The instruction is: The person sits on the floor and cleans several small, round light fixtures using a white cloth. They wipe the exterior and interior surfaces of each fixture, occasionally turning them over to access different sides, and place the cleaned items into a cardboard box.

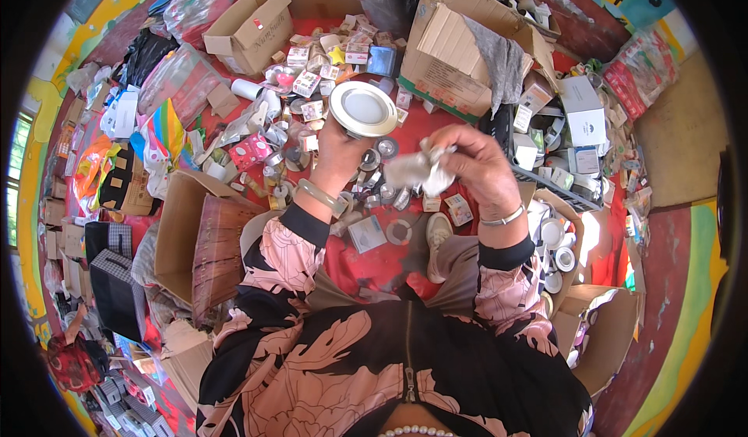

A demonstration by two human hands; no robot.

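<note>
Raised over the floor in front of me, my left hand (336,160) grips a round recessed downlight (364,109) from below. Its white disc and pale metallic rim face up. To its right, my right hand (487,168) pinches a crumpled off-white cloth (417,172), blurred by motion. The cloth hangs apart from the downlight. Beneath both hands lie several round metal-rimmed fittings (386,148), a small white box (366,234) and a pale ring (399,231) on the red floor covering.
An open cardboard box (249,32) stands far left, with small printed boxes (305,83) heaped beside it. A large torn carton (456,55) is at the far right. A dark crate (557,188) of boxes stands right; another open carton (179,234) is near my left arm. More downlights (564,259) fill a box at right.
</note>
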